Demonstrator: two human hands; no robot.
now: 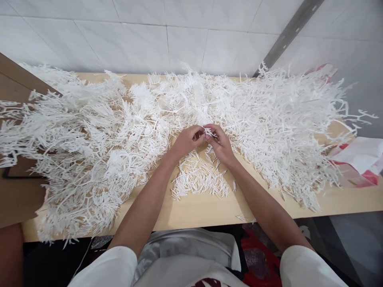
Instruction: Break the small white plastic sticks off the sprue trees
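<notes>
In the middle of the table, my left hand point(188, 140) and my right hand point(220, 144) meet fingertip to fingertip. Between them is a small white branched plastic piece point(207, 130). My right hand grips it with curled fingers, and the thumb and fingers of my left hand are pinched at its left side. Just below my hands lies a loose heap of short white plastic sticks point(201, 181). A large mass of white branching plastic sprigs point(134, 119) surrounds my hands at the back and on both sides.
The light wooden table point(191, 213) stands against a tiled wall point(143, 44). A cardboard box point(14, 195) is at the left edge. On the right lies a pink and white plastic bag point(356, 163). A slotted metal post point(287, 38) rises at the back right.
</notes>
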